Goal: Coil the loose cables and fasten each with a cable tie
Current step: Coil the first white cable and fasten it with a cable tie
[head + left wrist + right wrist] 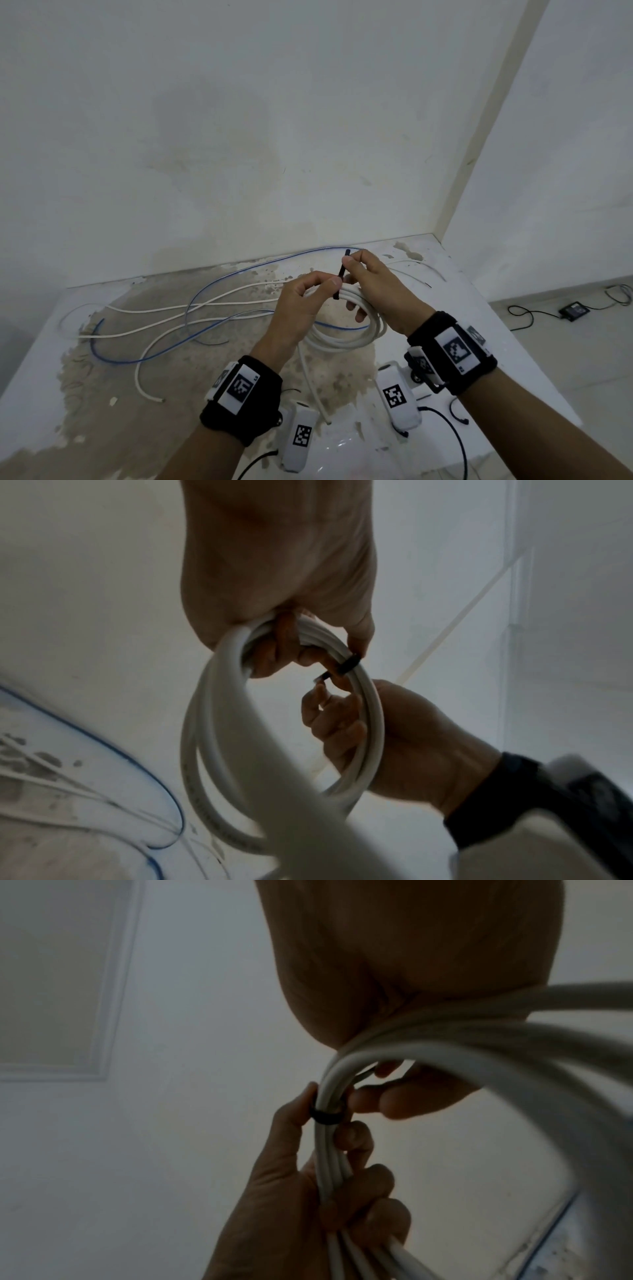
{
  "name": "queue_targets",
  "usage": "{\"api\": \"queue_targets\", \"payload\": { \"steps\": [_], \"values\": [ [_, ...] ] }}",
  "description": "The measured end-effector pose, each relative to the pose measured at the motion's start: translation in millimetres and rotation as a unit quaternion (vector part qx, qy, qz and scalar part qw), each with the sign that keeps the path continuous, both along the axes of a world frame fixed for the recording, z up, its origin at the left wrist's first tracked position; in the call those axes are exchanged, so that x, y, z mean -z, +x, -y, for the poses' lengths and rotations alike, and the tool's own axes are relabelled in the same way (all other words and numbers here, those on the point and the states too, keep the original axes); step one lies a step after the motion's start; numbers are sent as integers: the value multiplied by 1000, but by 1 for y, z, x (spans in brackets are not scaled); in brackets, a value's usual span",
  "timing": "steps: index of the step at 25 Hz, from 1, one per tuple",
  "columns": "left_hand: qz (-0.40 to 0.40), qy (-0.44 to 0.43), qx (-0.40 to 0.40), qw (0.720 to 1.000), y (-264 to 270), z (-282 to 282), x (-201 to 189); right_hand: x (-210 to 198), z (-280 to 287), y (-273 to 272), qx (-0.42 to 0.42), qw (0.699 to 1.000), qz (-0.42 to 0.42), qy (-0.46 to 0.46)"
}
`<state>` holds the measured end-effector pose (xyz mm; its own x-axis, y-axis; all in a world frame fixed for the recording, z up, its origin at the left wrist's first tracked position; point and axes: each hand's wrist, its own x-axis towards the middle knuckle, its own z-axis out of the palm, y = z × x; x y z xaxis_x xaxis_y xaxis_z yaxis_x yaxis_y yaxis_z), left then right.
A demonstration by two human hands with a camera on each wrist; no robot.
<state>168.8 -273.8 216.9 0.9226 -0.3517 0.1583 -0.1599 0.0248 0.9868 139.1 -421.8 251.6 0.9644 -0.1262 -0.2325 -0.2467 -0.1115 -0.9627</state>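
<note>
Between our two sets of fingers, we are holding the white coil (346, 329) above the table (479, 308), our left hand (301, 305) curling round its bunched strands while our right hand (376, 287) is pinching the black cable tie (340, 274) wrapped there. To cinch well, we judge, we should be keeping the strands squeezed flat beside the left thumb and pulling the tail straight.
</note>
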Motion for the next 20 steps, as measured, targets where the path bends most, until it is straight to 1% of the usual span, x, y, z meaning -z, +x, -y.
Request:
{"api": "queue_targets", "payload": {
  "steps": [3, 7, 9, 11, 13, 15, 18, 20],
  "values": [
    [-13, -8, -14, 1000, 2, -1, -1, 1, 0, -6, -34, 998, -12, 52],
    [9, 11, 13, 1000, 0, -2, -1, -1, -1, -11, 6, 995, -37, 95],
    [52, 45, 36, 997, 0, -5, -2, 0, -2, -11, 38, 995, -30, 90],
    [97, 105, 66, 988, 3, -9, -2, 2, -4, -11, 73, 996, -2, 57],
    [109, 150, 89, 979, 5, -12, -5, 4, -7, -12, 85, 996, 27, 23],
    [105, 148, 89, 979, 7, -11, -7, 4, -10, -12, 75, 996, 37, 19],
    [115, 114, 52, 985, 5, -7, -8, -1, -11, -10, 41, 997, 9, 65],
    [118, 98, 33, 988, 3, -4, -6, -3, -10, -9, 36, 996, 6, 83]
  ]
}}
